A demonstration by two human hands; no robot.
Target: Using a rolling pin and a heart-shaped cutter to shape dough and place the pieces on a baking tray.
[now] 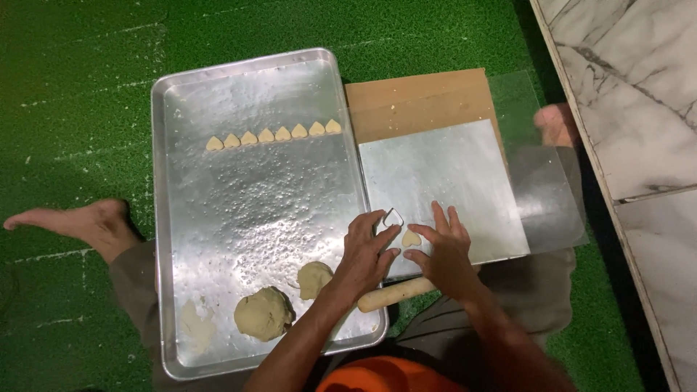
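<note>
My left hand (368, 254) pinches a small heart-shaped metal cutter (393, 216) at the near left corner of a silver board (450, 174). My right hand (444, 250) rests beside it, fingers spread, touching a small heart-shaped piece of dough (412, 238) on the board. A wooden rolling pin (396, 294) lies under both wrists. On the metal baking tray (254, 94) to the left, a row of several heart-shaped dough pieces (274, 135) lies across the far part. A large dough lump (263, 313) and a smaller one (314, 279) sit at its near end.
The silver board lies on a brown cardboard sheet (417, 94) and a clear plastic sheet (544, 189), all on green artificial turf (72, 87). My bare feet (87, 221) show at the left and far right. A marble floor (639, 109) runs along the right.
</note>
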